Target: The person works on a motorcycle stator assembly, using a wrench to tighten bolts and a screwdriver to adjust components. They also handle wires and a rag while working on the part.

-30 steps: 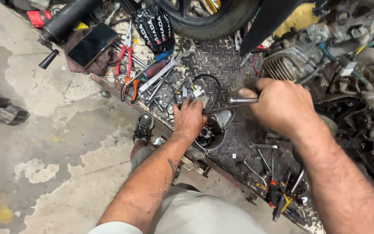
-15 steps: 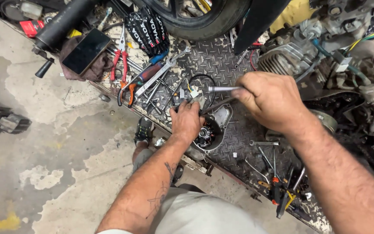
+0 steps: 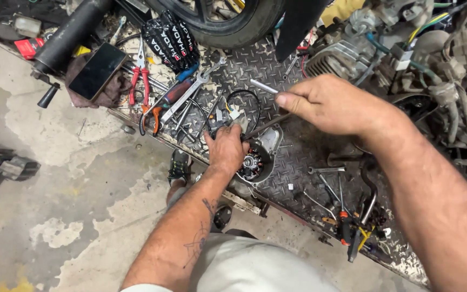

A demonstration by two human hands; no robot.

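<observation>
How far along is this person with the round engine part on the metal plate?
Done: the round cover with copper coils is off the engine and lies on the checkered metal plate. In hand: the left hand steadies it while the right hand works a T-handle tool into it. Left: the cover is not refitted, and wrenches and pliers lie out.

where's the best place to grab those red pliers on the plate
Grip the red pliers by both handles together, coming from above. They lie flat on the plate, handles pointing toward the floor edge, clear of the phone beside them.
</observation>
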